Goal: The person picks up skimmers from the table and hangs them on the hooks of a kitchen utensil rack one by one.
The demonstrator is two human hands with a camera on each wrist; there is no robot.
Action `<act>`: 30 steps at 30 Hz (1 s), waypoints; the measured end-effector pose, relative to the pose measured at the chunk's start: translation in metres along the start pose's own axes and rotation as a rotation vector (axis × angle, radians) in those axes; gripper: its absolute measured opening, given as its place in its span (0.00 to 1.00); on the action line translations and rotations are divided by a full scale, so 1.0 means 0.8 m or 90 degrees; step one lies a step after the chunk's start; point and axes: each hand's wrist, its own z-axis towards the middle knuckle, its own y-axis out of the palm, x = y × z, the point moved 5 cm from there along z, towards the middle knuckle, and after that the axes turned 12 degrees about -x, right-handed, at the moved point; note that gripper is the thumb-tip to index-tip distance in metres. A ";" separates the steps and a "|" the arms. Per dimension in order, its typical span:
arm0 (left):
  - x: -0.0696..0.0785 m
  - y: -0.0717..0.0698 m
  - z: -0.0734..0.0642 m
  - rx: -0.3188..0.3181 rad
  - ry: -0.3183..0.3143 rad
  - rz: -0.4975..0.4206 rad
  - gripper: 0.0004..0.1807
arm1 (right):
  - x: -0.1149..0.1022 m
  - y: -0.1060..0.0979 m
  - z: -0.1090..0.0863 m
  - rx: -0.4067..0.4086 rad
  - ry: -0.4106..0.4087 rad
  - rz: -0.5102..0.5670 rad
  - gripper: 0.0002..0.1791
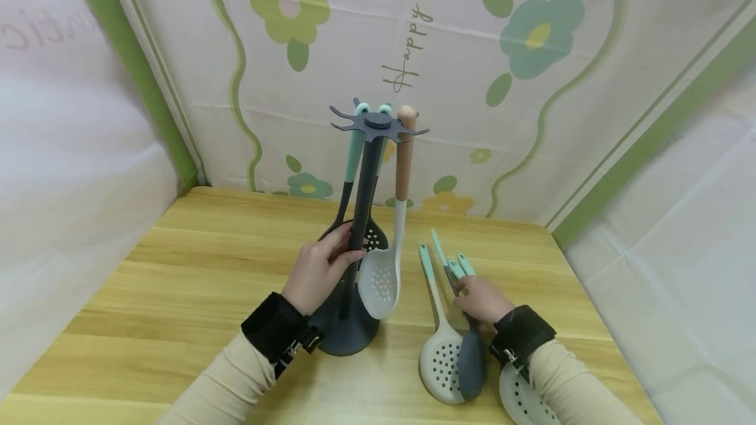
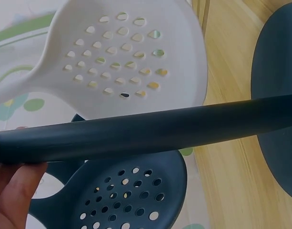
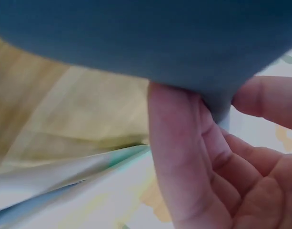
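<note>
My left hand [image 1: 321,271] grips the dark post [image 2: 136,136] of a utensil stand [image 1: 345,330]. A white slotted spoon [image 1: 379,284] with a brown handle hangs from its top hooks, beside a dark slotted spoon [image 2: 126,191] and another dark utensil with a mint handle [image 1: 354,156], its head partly hidden by my hand. My right hand [image 1: 485,300] pinches the neck of a dark solid spoon [image 1: 472,364] with a mint handle tip. In the right wrist view, the spoon's broad bowl [image 3: 141,43] fills the top, above curled fingers [image 3: 172,152].
Left of the dark spoon lies a pale skimmer [image 1: 440,363], partly overlapped by it in the head view. Pale perforated heads [image 1: 520,395] lie under my right forearm. The wooden table [image 1: 147,320] meets a flowered cloth wall [image 1: 366,25] behind, with white cloth at both sides.
</note>
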 end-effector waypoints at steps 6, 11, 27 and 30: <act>0.000 0.000 0.000 0.002 0.000 0.003 0.23 | -0.016 -0.002 -0.009 0.014 -0.016 0.004 0.20; -0.001 0.001 0.000 0.006 -0.001 0.004 0.23 | -0.022 -0.001 -0.012 0.016 -0.019 0.002 0.20; 0.001 0.003 0.000 0.016 0.036 0.037 0.22 | -0.052 -0.022 -0.028 0.040 -0.043 -0.007 0.22; 0.002 0.002 0.002 0.002 0.061 0.041 0.20 | -0.058 -0.025 -0.032 0.044 -0.051 -0.009 0.21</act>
